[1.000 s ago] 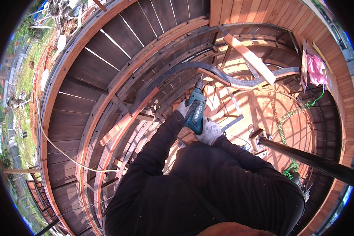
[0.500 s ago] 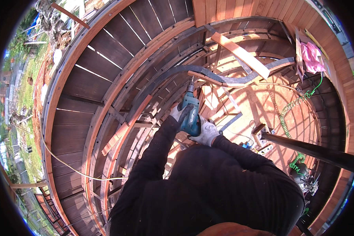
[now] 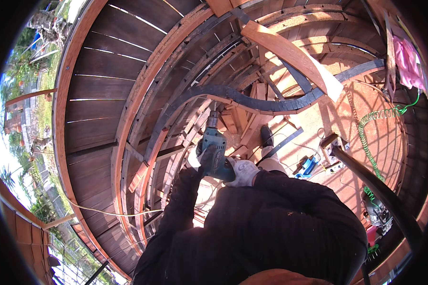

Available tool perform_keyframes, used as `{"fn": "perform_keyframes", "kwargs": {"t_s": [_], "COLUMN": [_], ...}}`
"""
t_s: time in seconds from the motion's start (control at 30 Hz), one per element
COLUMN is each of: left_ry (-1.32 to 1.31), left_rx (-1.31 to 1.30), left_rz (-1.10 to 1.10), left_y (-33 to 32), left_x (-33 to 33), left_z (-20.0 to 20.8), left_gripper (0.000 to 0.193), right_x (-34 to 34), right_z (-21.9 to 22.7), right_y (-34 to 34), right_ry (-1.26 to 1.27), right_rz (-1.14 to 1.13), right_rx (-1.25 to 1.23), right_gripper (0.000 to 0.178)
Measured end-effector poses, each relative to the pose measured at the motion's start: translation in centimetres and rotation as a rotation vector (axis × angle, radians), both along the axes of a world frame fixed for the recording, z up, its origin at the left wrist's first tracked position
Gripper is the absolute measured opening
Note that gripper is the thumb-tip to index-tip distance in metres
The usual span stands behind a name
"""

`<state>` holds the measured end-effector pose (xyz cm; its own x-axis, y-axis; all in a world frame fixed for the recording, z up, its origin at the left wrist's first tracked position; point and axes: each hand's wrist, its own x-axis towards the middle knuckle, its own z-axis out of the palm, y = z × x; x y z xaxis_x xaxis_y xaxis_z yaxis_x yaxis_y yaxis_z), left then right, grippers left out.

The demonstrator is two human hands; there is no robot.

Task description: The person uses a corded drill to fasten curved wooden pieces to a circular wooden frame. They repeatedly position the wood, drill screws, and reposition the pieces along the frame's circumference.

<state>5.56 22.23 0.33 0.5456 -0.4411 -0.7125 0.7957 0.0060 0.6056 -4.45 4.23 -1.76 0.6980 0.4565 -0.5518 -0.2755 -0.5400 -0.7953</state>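
A teal power drill point(image 3: 215, 145) points away from me, its metal chuck and thin bit close to the edge of a dark, S-curved beam point(image 3: 257, 103). Whether the bit touches the wood I cannot tell. My left hand point(image 3: 195, 157), in a pale work glove, grips the drill's body from the left side. My right hand point(image 3: 245, 173), gloved in white, is wrapped round the rear of the drill, its fingers partly hidden. Both forearms are in dark sleeves.
Curved wooden ribs point(image 3: 128, 118) rise on the left against dark plank walls. A thick plank point(image 3: 295, 59) crosses beyond the beam. A green coiled hose point(image 3: 366, 137) hangs at the right. Below lie a blue tool point(image 3: 310, 166) and timber pieces; a dark pole point(image 3: 378, 185) slants in.
My view has shifted, so the beam and floor sit differently in it. The drill now appears lower and further left, still in both hands, its bit near the beam's edge.
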Motion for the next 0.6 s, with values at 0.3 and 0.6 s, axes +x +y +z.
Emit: {"fn": "perform_keyframes", "kwargs": {"t_s": [0.3, 0.6], "left_ry": [0.149, -0.152], "left_rx": [-0.252, 0.227], "left_rz": [0.178, 0.021], "left_y": [4.9, 0.0], "left_x": [-0.1, 0.3], "left_z": [-7.2, -0.6], "left_gripper": [0.036, 0.031], "right_x": [0.9, 1.0], "right_z": [-1.7, -1.6], "right_y": [-0.1, -0.1], "right_ry": [0.004, 0.005], "right_rz": [0.108, 0.149], "right_rx": [0.010, -0.039], "right_gripper": [0.081, 0.083]}}
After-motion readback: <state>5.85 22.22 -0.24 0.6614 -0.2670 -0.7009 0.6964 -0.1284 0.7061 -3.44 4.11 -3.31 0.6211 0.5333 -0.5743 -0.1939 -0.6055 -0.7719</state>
